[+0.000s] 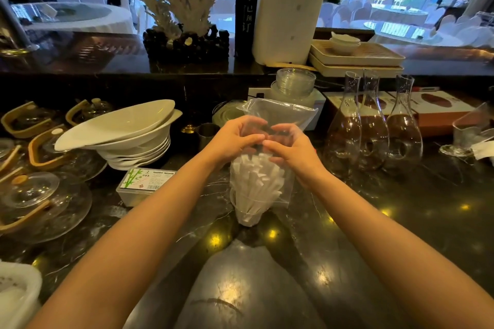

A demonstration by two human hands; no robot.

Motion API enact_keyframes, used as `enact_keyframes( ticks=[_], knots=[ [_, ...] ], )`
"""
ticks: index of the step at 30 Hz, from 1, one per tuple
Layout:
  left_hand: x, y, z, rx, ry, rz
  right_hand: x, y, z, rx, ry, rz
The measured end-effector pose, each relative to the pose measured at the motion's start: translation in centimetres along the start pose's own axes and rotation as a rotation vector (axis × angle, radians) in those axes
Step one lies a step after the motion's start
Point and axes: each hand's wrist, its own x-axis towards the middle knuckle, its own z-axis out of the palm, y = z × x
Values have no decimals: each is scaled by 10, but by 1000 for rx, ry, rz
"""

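A clear plastic bag (280,112) stands upright at the middle of the dark marble counter (401,222). Its lower part wraps a bundle of white paper-wrapped sticks (254,181) that sit in a small clear cup (248,218). My left hand (232,141) grips the bag's gathered neck from the left with curled fingers. My right hand (291,152) grips the same neck from the right, fingertips almost meeting those of the left. The bag's open top flares up behind both hands.
A stack of white oval dishes (120,136) and a bamboo-print box (144,184) lie to the left, with glass teapots (40,195) beyond. Three glass carafes (374,128) stand right. Stacked glass saucers (295,83) sit behind the bag.
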Motion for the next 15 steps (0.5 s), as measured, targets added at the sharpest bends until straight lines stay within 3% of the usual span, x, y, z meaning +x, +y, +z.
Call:
enact_keyframes(
  ticks=[15],
  knots=[
    [14, 37, -16, -36, 148, 52, 16, -43, -6, 8, 24, -68]
  ],
)
